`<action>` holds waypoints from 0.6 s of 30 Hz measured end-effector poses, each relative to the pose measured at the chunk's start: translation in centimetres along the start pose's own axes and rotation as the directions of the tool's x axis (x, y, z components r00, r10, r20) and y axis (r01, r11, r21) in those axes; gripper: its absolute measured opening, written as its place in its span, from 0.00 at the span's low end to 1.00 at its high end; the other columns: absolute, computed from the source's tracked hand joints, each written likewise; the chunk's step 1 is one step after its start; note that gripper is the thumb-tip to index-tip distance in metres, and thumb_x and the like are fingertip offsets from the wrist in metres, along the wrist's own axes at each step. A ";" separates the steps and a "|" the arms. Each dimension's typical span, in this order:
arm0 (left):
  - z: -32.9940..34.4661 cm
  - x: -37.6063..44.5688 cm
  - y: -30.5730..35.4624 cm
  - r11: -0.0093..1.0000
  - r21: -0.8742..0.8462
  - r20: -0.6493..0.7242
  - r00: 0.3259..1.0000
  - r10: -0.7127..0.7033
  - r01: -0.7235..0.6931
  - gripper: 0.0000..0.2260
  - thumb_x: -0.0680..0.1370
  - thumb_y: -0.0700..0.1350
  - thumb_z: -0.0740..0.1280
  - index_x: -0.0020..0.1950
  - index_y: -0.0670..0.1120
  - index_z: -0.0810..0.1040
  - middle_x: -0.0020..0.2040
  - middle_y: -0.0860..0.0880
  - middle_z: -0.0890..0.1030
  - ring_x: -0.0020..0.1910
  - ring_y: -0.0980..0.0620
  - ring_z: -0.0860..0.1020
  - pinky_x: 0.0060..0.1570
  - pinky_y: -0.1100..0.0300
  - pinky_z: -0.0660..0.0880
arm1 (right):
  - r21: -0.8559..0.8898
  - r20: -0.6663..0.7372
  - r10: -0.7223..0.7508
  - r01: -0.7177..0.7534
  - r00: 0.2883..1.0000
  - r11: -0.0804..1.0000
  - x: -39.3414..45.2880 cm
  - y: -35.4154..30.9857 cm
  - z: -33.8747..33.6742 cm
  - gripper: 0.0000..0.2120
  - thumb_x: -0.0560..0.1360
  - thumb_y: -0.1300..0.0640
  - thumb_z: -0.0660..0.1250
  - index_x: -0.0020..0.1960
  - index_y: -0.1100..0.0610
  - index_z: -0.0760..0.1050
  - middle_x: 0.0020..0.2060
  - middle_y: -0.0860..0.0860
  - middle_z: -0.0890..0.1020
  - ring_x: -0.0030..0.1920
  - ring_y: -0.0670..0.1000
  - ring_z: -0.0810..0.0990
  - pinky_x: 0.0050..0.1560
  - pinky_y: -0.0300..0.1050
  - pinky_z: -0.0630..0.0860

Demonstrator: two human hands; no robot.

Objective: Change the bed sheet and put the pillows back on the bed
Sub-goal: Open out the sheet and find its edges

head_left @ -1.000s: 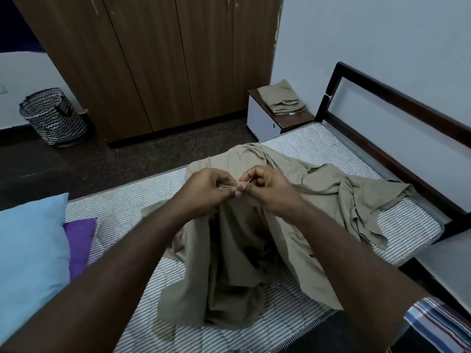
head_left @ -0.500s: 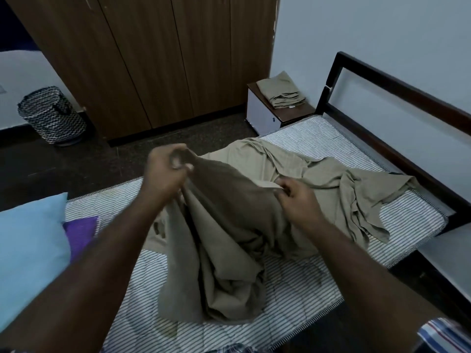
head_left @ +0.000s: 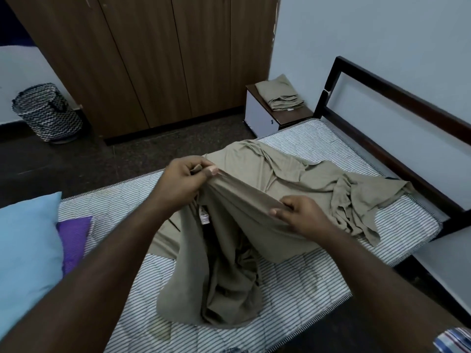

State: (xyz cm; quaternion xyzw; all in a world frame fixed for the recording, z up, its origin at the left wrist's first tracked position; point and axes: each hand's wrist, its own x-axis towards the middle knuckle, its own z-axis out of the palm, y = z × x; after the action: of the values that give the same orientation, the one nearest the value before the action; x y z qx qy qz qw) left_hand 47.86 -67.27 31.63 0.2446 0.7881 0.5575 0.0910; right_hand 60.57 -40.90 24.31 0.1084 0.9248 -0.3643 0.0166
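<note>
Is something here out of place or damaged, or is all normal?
Nothing looks damaged. The beige sheet lies bunched on the bare striped mattress, not spread, while both hands hold its edge. Pillows sit piled at the left end.

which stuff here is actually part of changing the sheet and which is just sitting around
Part of the job:
- tan sheet, gripped by left hand and right hand
- striped mattress
- blue pillow
- purple pillow

Just lying about:
- zigzag basket on the floor
- wardrobe
- folded tan cloth on the bedside table; its part is unclear
</note>
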 end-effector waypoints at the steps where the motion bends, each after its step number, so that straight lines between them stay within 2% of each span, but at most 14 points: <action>1: -0.8 -0.1 -0.5 1.000 0.011 -0.075 0.997 -0.007 0.008 0.06 0.79 0.40 0.70 0.43 0.46 0.84 0.38 0.54 0.83 0.38 0.62 0.78 0.41 0.68 0.73 | -0.019 -0.026 0.055 -0.055 0.998 0.998 -0.4 1.0 -0.4 0.17 0.76 0.45 0.71 0.38 0.58 0.77 0.29 0.52 0.76 0.30 0.45 0.72 0.33 0.45 0.67; 3: -2.2 0.3 -2.1 0.995 0.048 -0.280 0.957 -0.075 0.092 0.07 0.79 0.40 0.70 0.43 0.50 0.84 0.40 0.53 0.83 0.40 0.60 0.79 0.42 0.66 0.73 | -0.017 -0.136 0.134 -0.137 0.982 0.990 -0.7 2.1 -1.1 0.16 0.76 0.44 0.70 0.37 0.55 0.77 0.29 0.50 0.76 0.32 0.48 0.75 0.33 0.44 0.68; 4: -2.7 0.5 -3.0 0.985 0.076 -0.358 0.926 -0.121 0.158 0.07 0.79 0.40 0.69 0.46 0.51 0.84 0.44 0.52 0.84 0.44 0.58 0.80 0.44 0.66 0.73 | -0.022 -0.195 0.126 -0.133 0.973 0.991 -0.6 1.8 -1.4 0.17 0.77 0.44 0.69 0.35 0.53 0.75 0.28 0.49 0.76 0.33 0.49 0.76 0.34 0.45 0.68; 5: -2.7 0.7 -3.6 0.970 0.109 -0.370 0.915 -0.163 0.216 0.07 0.79 0.40 0.69 0.51 0.50 0.84 0.49 0.51 0.84 0.49 0.55 0.81 0.45 0.68 0.73 | -0.033 -0.223 0.088 -0.098 0.971 0.995 -0.3 1.0 -1.5 0.17 0.77 0.44 0.69 0.34 0.51 0.73 0.29 0.48 0.75 0.33 0.50 0.75 0.35 0.47 0.68; 6: -2.0 0.9 -3.7 0.960 0.141 -0.300 0.935 -0.191 0.241 0.11 0.77 0.40 0.70 0.59 0.50 0.82 0.56 0.50 0.83 0.53 0.54 0.81 0.48 0.70 0.74 | -0.044 -0.206 0.022 -0.032 0.978 0.999 0.2 -0.4 -1.4 0.17 0.78 0.45 0.68 0.33 0.50 0.71 0.29 0.48 0.75 0.33 0.48 0.75 0.36 0.48 0.69; 8: 1.2 0.6 -3.1 0.975 0.161 0.029 0.986 -0.162 0.156 0.24 0.74 0.45 0.74 0.69 0.58 0.75 0.59 0.54 0.80 0.52 0.55 0.81 0.53 0.63 0.78 | -0.023 -0.102 -0.118 0.116 0.988 0.993 1.4 -4.0 -0.8 0.16 0.78 0.46 0.69 0.34 0.49 0.72 0.30 0.48 0.76 0.32 0.45 0.74 0.37 0.47 0.69; 9: 3.0 0.3 -2.2 0.986 0.132 0.205 0.970 -0.128 0.102 0.27 0.73 0.46 0.75 0.69 0.60 0.73 0.58 0.57 0.80 0.51 0.58 0.81 0.54 0.60 0.80 | 0.005 -0.049 -0.161 0.161 0.986 0.987 1.8 -5.7 -0.5 0.14 0.78 0.47 0.69 0.35 0.50 0.75 0.30 0.48 0.77 0.32 0.44 0.74 0.37 0.47 0.69; 10: 4.6 -0.1 -1.3 0.994 0.098 0.321 0.944 -0.074 0.045 0.26 0.73 0.45 0.74 0.69 0.59 0.73 0.58 0.58 0.80 0.52 0.60 0.81 0.56 0.59 0.79 | 0.047 -0.021 -0.187 0.188 0.982 0.981 2.2 -7.1 -0.4 0.11 0.78 0.48 0.70 0.38 0.52 0.79 0.32 0.47 0.79 0.33 0.43 0.75 0.36 0.44 0.70; 11: 5.5 0.0 -0.9 0.996 0.091 0.358 0.933 -0.032 -0.001 0.21 0.73 0.45 0.73 0.65 0.56 0.76 0.57 0.57 0.81 0.54 0.60 0.81 0.57 0.59 0.78 | 0.097 -0.025 -0.199 0.201 0.980 0.975 2.6 -8.1 -0.6 0.09 0.77 0.50 0.70 0.41 0.53 0.81 0.33 0.46 0.80 0.34 0.41 0.76 0.37 0.42 0.70; 14: 4.4 0.8 0.1 0.989 0.146 0.273 0.962 -0.017 -0.025 0.04 0.76 0.48 0.72 0.48 0.49 0.84 0.44 0.47 0.85 0.44 0.54 0.82 0.46 0.54 0.77 | 0.194 -0.020 -0.195 0.195 0.981 0.961 2.9 -7.2 -1.6 0.05 0.75 0.50 0.73 0.43 0.51 0.82 0.35 0.44 0.81 0.36 0.40 0.77 0.38 0.40 0.72; 16: 2.7 0.7 0.7 0.999 0.038 0.187 0.982 -0.004 -0.003 0.04 0.79 0.41 0.71 0.45 0.45 0.84 0.41 0.44 0.85 0.39 0.52 0.81 0.41 0.58 0.76 | 0.165 0.076 -0.174 0.159 0.982 0.973 2.3 -5.3 -1.9 0.07 0.75 0.50 0.74 0.43 0.52 0.81 0.33 0.46 0.80 0.34 0.42 0.76 0.36 0.44 0.71; 18: 1.4 0.1 1.5 0.997 -0.046 0.122 0.990 0.065 -0.060 0.05 0.79 0.37 0.69 0.45 0.42 0.84 0.40 0.48 0.84 0.40 0.55 0.80 0.42 0.63 0.75 | 0.013 0.140 -0.104 0.103 0.985 0.995 1.5 -3.3 -1.5 0.09 0.75 0.50 0.73 0.43 0.56 0.80 0.32 0.48 0.79 0.33 0.46 0.75 0.36 0.47 0.71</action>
State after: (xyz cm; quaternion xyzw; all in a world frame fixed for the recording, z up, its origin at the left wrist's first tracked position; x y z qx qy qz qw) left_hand 48.85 -65.65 32.53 0.3011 0.7609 0.5606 0.1271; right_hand 58.50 -41.92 27.45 0.0344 0.9246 -0.3741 0.0627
